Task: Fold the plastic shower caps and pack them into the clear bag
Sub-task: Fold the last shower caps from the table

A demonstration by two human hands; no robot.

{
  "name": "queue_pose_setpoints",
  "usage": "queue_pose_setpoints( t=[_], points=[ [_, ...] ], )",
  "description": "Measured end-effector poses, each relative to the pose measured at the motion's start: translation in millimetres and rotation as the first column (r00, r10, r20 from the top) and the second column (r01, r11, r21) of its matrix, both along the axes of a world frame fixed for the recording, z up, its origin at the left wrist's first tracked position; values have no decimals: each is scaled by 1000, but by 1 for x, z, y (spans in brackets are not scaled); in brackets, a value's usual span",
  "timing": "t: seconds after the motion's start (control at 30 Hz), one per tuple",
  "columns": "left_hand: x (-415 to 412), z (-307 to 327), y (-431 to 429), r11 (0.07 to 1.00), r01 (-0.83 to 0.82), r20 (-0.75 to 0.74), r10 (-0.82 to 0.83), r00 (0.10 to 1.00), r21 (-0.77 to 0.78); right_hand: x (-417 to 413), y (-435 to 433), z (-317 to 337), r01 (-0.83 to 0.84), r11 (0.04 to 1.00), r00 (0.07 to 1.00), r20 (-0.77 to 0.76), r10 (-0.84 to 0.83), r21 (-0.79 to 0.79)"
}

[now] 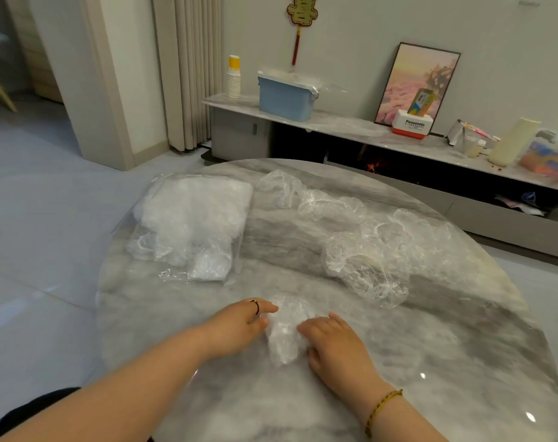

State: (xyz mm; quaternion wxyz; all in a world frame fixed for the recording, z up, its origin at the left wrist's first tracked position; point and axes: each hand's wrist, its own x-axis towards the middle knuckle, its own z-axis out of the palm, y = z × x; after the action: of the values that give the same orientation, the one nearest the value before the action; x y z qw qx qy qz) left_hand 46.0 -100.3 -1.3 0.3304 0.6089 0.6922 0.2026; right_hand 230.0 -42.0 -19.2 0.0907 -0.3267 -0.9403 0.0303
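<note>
The table fills the lower middle of the frame. On it, at centre left, lies the bag with packed caps in it. Loose caps run in a row from the upper middle of the table down to the centre right. At lower centre one cap lies on the table between the left hand and the right hand, both touching it. Behind the table, at upper right, a shelf bears a box, with cups to its left and a picture to its right.
</note>
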Motion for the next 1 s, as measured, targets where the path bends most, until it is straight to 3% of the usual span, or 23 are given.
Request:
queue_pose_setpoints(
  t=[0.13,0.23,0.33,0.4,0.47,0.53,0.67,0.83,1.0],
  points=[
    [-39,28,-20,961,-255,-61,263,963,111,-18,3,5,76,996,994,-76,-80,-54],
    [-73,43,-35,806,-499,-128,558,820,319,-29,3,16,140,948,950,-230,-210,-287],
    [-105,46,-47,586,-649,-112,778,619,485,-43,-6,32,73,775,807,-420,-416,-628],
    [-119,42,-51,551,-708,-149,823,548,442,-56,-9,41,-55,623,688,-482,-543,-781],
    [-129,35,-52,603,-725,-216,797,564,333,-71,-15,49,-219,420,627,-457,-631,-881],
    [-138,27,-50,666,-716,-287,742,606,209,-86,-22,58,-328,240,630,-401,-665,-914],
    [-151,15,-48,691,-721,-330,691,643,44,-122,-30,59,-394,44,693,-328,-642,-918],
    [-152,10,-46,697,-700,-89,715,693,152,-186,-32,58,-346,-26,737,-255,-626,-938],
    [-158,7,-55,571,-795,153,784,602,203,-237,-21,63,-246,-16,736,-176,-654,-969]
  ],
)
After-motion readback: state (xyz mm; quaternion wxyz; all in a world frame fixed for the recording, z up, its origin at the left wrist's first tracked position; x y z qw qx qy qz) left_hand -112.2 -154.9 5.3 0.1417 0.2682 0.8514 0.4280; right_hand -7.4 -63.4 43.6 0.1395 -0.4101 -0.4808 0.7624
